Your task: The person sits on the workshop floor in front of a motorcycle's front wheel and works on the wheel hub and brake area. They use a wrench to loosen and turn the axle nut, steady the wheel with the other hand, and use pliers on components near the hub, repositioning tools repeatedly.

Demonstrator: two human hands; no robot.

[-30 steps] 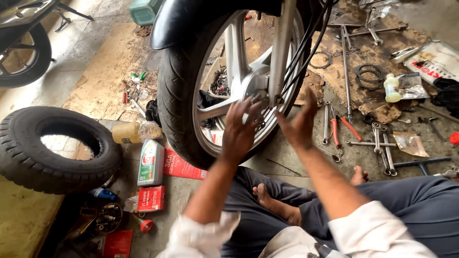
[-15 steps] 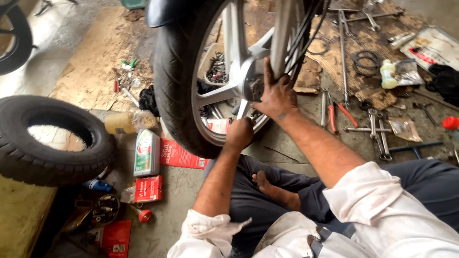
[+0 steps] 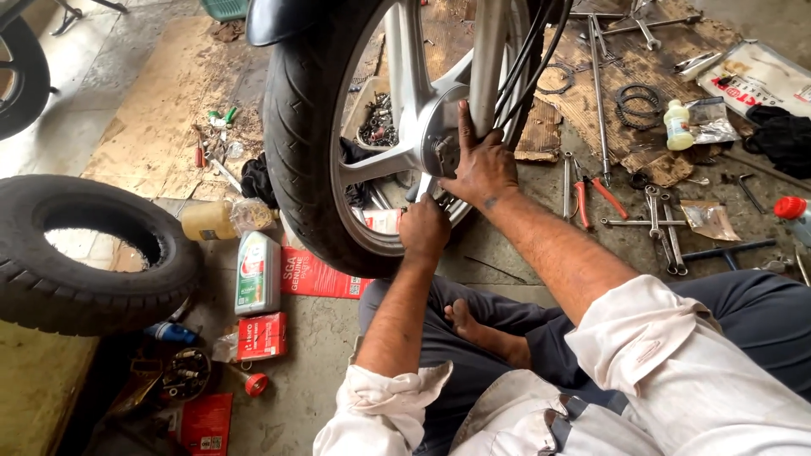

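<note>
A motorcycle front wheel (image 3: 308,143) with a black tyre and silver alloy spokes stands upright before me, held in a silver fork leg (image 3: 488,59). My right hand (image 3: 483,165) presses flat against the hub (image 3: 435,139) at the base of the fork leg, thumb up along the leg. Just below the hub, my left hand (image 3: 424,230) is closed into a fist at the lower spokes. What it grips is hidden by the fingers. Black cables (image 3: 532,51) run down beside the fork.
A loose black tyre (image 3: 84,249) lies at the left. Oil bottles (image 3: 256,272), red boxes (image 3: 262,335) and a yellow jug (image 3: 209,221) sit beside the wheel. Spanners (image 3: 659,221), red-handled pliers (image 3: 591,196), rods and rings lie on cardboard at the right.
Both hands rose from the lower rim to the hub. The right hand settled flat on the hub by the fork leg, and the left hand closed into a fist beneath it.
</note>
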